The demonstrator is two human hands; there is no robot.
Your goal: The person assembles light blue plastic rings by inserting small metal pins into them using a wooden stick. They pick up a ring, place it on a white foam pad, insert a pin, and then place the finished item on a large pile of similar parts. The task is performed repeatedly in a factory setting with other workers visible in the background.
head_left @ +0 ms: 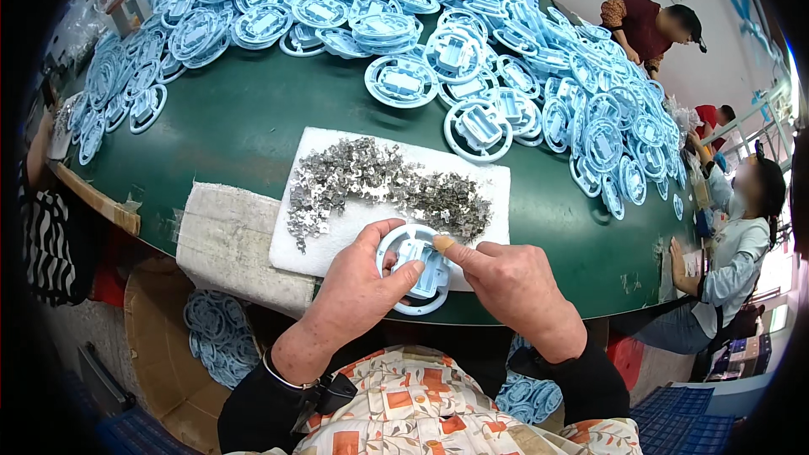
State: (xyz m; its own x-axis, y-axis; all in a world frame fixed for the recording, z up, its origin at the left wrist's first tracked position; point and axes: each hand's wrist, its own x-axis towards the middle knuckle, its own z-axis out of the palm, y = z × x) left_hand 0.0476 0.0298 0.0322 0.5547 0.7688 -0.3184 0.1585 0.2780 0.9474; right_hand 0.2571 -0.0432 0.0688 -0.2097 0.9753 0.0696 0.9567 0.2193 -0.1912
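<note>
Left hand (358,286) gripping round light-blue plastic part (415,270) at near table edge, 6 o'clock of view; fingers curled over its left rim, thumb lying across centre. Right hand (510,282) pinching part's right side, index finger pressing into middle. Part resting just at 6 o'clock of white foam pad (337,240). Small grey metal clips (379,185) lying heaped on pad. Blue parts pile (506,59) spreading from 10 to 3 o'clock across green table (244,118).
</note>
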